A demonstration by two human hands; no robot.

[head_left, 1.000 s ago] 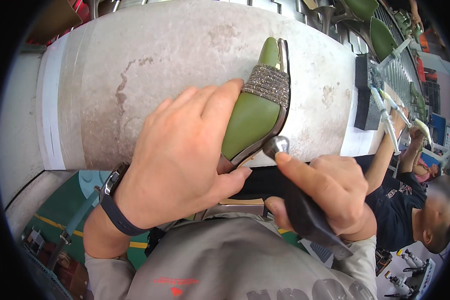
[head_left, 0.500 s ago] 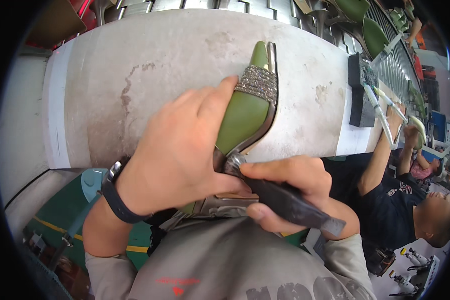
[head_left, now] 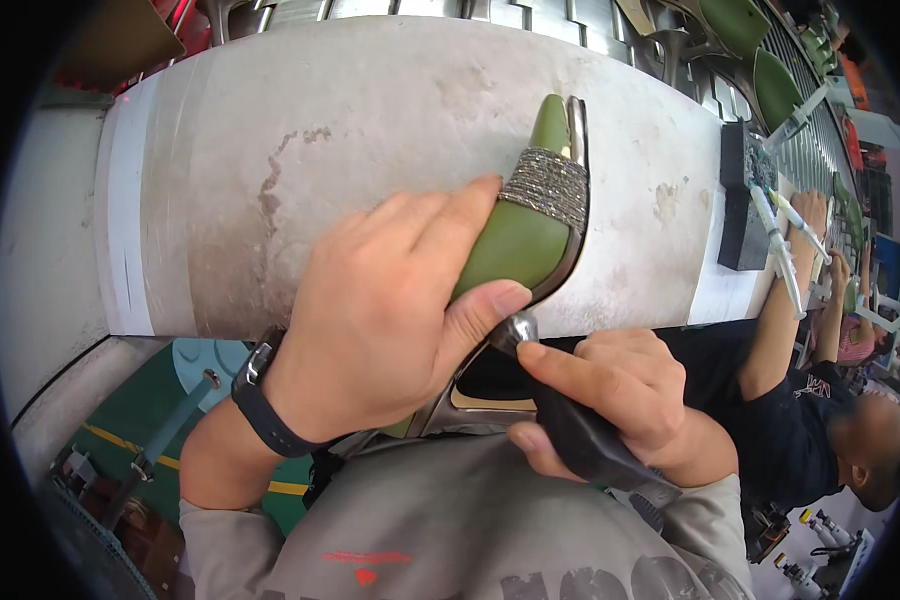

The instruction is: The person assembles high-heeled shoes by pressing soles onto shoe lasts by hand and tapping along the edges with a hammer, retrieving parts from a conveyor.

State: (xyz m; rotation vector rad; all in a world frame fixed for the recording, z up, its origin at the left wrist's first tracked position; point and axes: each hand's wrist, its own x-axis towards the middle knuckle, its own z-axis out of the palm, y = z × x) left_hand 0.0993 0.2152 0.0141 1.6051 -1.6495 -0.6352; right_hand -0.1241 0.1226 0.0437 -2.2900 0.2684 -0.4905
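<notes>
A pale, stained counter [head_left: 370, 110] curves before you. Your left hand [head_left: 380, 290] grips the smooth green shoe [head_left: 515, 245], toe toward 1 o'clock beyond its rough, glittering band [head_left: 547, 188]. Your right hand [head_left: 620, 390] clasps a dark tool [head_left: 600, 455], rounded metal knob at the band's 6 o'clock. You're apparently working the sole edge; the next stroke calls for a clear thumb.

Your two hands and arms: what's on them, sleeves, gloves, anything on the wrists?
Short greyish sleeves; no gloves on the left hand or right hand. A watch with a dark strap circles the left wrist; none shows on the right.
</notes>
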